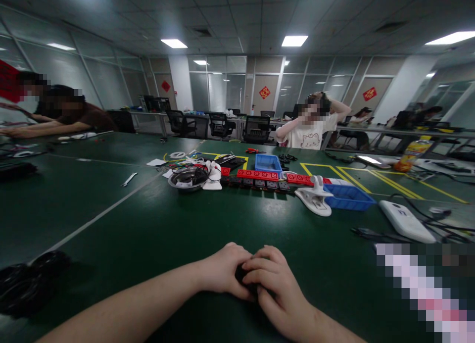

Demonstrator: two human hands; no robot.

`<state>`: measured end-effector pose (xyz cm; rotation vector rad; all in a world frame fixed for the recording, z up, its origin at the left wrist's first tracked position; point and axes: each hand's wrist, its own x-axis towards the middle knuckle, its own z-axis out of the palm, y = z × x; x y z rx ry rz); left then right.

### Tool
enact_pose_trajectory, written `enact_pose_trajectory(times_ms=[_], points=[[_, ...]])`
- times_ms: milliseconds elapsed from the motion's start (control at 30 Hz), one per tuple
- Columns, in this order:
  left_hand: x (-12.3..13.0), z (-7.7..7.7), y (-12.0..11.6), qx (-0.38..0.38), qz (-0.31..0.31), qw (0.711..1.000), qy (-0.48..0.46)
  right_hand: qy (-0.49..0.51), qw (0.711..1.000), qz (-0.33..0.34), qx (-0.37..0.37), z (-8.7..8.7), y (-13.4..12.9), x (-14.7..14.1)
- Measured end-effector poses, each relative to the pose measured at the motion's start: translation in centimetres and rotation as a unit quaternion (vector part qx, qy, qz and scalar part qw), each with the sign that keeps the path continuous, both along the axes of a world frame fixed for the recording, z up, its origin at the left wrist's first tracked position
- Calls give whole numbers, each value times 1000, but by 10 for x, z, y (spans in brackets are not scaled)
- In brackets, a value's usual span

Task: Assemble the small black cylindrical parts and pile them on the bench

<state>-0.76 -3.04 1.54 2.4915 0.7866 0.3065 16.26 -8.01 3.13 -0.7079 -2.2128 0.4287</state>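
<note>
Low over the green table, my left hand (227, 269) and my right hand (276, 283) meet at the front centre. Between them is a small black object (243, 274), mostly covered by fingers, so its kind does not show. My left fingers are curled closed around its left side. From the right, my right hand bends its fingers over the top, with the thumb below. Farther back on the table (237, 219) lies a row of red sockets (258, 174) with black socket modules (256, 184) in front.
Behind the hands stand a metal bowl (187, 178) of wires, white clip stands (315, 199) and blue bins (349, 197). A coil of black cable (33, 283) lies at left, a white power bank (404, 220) at right. People sit across the table and at far left.
</note>
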Motion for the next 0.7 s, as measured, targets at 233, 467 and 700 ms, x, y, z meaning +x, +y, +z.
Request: enact_pose_trajectory(times_ms=[233, 467, 700], points=[[0, 1, -1, 1, 5, 1000, 3, -20, 1000, 1, 15, -3, -2, 3], [8, 0, -19, 37, 108, 993, -11, 28, 997, -63, -20, -8, 0, 1], [12, 2, -23, 37, 149, 988, 3, 3, 993, -98, -58, -11, 2, -3]])
